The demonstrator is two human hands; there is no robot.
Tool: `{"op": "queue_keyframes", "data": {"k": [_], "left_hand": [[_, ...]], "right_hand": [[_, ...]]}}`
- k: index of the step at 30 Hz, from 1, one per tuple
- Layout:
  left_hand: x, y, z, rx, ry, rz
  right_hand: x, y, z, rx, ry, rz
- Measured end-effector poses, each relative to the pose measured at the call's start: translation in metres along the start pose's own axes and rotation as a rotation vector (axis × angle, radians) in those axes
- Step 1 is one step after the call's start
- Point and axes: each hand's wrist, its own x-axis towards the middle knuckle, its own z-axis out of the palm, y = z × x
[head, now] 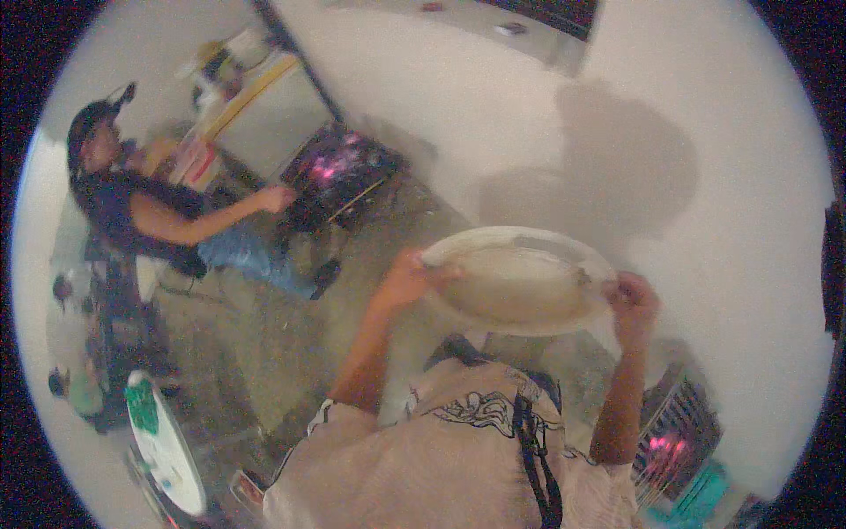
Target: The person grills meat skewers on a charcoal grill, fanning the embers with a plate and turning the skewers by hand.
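A shallow, pale round dish or tray (522,311), which looks oval from above, is held in front of my chest by both hands. My left hand (423,268) grips its left rim, the fingers reaching a little over the edge. On the opposite rim, my right hand (633,297) is closed around the edge. The dish's inside faces up towards me, and no contents can be made out. Blur hides its material and finer detail.
A person in a dark cap (119,192) sits at the left, one arm stretched towards a dark, shiny object (330,172) with pink glints. A pale wall (449,86) rises ahead. Lower left is a white round tabletop (175,456); lower right, a slatted crate (687,403) and teal container (694,496).
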Motion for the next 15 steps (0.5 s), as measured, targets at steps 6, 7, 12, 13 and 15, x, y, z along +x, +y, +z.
{"op": "queue_keyframes", "data": {"k": [6,7,12,13,15], "left_hand": [[-0.036,-0.011,-0.048,0.047,0.323,0.072],[-0.041,-0.012,-0.049,0.083,0.366,0.048],[-0.058,0.02,-0.055,0.245,0.644,0.009],[-0.061,0.03,-0.053,0.229,0.727,0.002],[-0.069,0.032,-0.056,0.28,0.832,0.022]], "right_hand": [[0.012,-0.005,0.002,-0.075,-0.043,0.124],[0.008,0.017,0.004,-0.091,-0.129,0.212],[-0.045,0.225,0.013,-0.365,-0.387,0.04],[-0.059,0.274,0.007,-0.054,-0.491,0.293],[-0.082,0.359,-0.004,0.524,-0.46,0.904]]}}
